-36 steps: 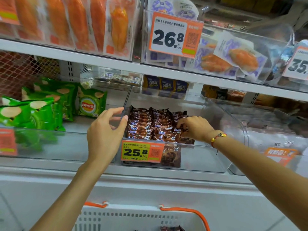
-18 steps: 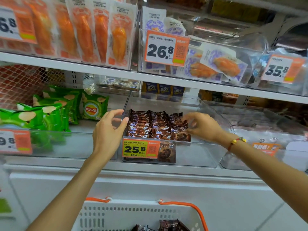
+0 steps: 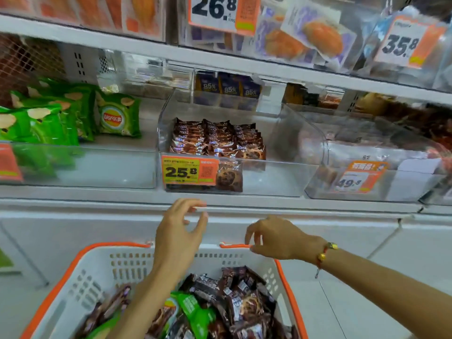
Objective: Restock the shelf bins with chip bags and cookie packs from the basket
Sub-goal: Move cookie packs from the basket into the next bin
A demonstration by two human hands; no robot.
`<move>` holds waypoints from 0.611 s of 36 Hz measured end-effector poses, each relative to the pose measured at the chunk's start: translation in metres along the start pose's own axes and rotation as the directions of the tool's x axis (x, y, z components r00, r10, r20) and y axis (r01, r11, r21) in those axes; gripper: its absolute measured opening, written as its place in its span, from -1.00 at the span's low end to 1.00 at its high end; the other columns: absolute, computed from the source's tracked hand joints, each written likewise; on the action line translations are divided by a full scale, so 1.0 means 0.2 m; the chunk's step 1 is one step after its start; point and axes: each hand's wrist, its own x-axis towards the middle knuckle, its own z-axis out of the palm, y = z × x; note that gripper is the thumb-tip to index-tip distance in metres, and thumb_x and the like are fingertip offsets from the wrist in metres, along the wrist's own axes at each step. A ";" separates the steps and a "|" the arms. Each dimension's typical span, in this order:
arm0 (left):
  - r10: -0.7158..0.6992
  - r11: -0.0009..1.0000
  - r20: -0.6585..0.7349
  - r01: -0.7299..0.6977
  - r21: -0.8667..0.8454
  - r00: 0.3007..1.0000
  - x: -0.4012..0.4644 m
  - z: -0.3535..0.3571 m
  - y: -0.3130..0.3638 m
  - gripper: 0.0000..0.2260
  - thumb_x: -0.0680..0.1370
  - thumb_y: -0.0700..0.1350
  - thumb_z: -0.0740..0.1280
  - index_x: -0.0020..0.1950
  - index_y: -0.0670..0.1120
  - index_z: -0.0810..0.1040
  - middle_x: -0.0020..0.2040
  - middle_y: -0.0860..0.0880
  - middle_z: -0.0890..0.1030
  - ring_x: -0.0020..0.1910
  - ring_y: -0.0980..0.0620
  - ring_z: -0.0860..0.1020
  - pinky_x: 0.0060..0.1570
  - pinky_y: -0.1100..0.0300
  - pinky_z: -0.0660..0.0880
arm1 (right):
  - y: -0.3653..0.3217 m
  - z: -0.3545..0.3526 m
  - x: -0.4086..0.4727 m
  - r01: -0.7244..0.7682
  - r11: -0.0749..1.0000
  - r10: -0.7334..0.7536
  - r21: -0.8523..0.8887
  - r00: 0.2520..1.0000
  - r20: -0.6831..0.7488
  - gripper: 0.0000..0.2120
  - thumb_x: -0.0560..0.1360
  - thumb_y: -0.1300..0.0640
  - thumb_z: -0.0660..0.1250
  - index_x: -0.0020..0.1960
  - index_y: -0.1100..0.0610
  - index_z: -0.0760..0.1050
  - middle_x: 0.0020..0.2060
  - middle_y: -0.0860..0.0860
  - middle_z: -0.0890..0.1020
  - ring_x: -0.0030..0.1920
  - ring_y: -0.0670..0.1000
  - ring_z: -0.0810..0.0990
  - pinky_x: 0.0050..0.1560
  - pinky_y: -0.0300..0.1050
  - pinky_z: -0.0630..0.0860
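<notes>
Two hands empty, both in the air between shelf edge and basket. Left hand (image 3: 179,234) has fingers spread and loosely bent, nothing in it, above the basket's (image 3: 80,272) far rim. Right hand (image 3: 276,237) has fingers hanging relaxed, tips just over the orange handle (image 3: 234,245), holding nothing; contact with the handle unclear. Red-and-gold bracelet (image 3: 324,255) on the right wrist.

Basket holds a loose pile of brown cookie packs (image 3: 242,299) with green chip bags (image 3: 195,311) mixed in.

Middle clear bin (image 3: 269,182) has cookie packs stacked in rows (image 3: 217,139) at its left side, right part bare, 25.8 price tag (image 3: 189,170) on the front. Left bin (image 3: 97,167) holds green chip bags (image 3: 49,118), mostly leaning toward the back. Upper shelf (image 3: 146,48) bins carry orange and purple packs, blurred.
</notes>
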 end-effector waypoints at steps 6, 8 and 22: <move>-0.332 0.938 0.437 0.241 0.251 0.836 -0.26 0.23 -0.26 -0.82 0.57 -0.12 0.33 0.07 0.17 0.51 -0.01 0.24 0.50 -0.12 0.28 0.47 -0.26 0.47 0.36 | 0.05 0.32 0.08 -0.097 0.995 0.093 -0.003 0.941 0.324 -0.69 0.52 0.10 0.29 0.27 0.02 0.50 0.20 0.05 0.56 0.19 0.08 0.50 0.17 -0.05 0.47; -0.398 0.916 0.561 0.278 0.291 0.726 -0.35 0.29 -0.34 -0.82 0.58 -0.09 0.31 0.15 0.12 0.53 -0.06 0.21 0.53 -0.19 0.28 0.46 -0.22 0.47 0.43 | 0.07 0.43 0.09 -0.111 0.994 0.101 0.003 0.914 0.394 -0.64 0.52 0.15 0.26 0.31 0.03 0.48 0.25 0.07 0.53 0.19 0.10 0.51 0.18 -0.03 0.48; -0.557 0.829 0.600 0.340 0.444 0.574 -0.62 0.53 -0.49 -0.52 0.54 0.10 0.34 0.39 -0.08 0.38 0.26 -0.03 0.47 0.14 0.00 0.53 0.11 0.16 0.46 | 0.07 0.75 0.00 -0.044 0.999 0.034 0.029 0.959 0.280 -0.80 0.50 0.14 0.37 0.09 0.18 0.58 0.08 0.12 0.58 0.13 0.13 0.52 0.12 0.01 0.48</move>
